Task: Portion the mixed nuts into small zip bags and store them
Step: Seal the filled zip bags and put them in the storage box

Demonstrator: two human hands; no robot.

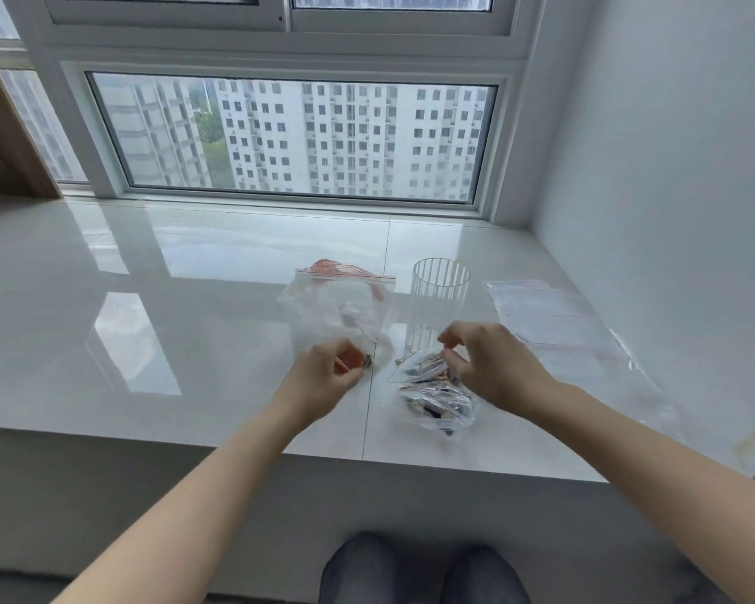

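The left hand (330, 377) pinches the lower corner of an upright zip bag (338, 316), steadying it for filling. The right hand (493, 364), fingers curled, picks at the open nut bag (432, 394) lying on the tabletop (171, 276), beside a clear ribbed cup (439, 298).

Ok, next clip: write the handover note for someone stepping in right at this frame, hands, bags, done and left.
Left hand pinches the bottom of an upright, nearly empty zip bag.
Right hand, fingers curled, is at the mouth of the nut bag lying on the sill.
Empty ribbed glass stands behind; spare flat zip bags lie to its right.
Done: at most a few nuts moved.
Left: fill, seal and store the portions.
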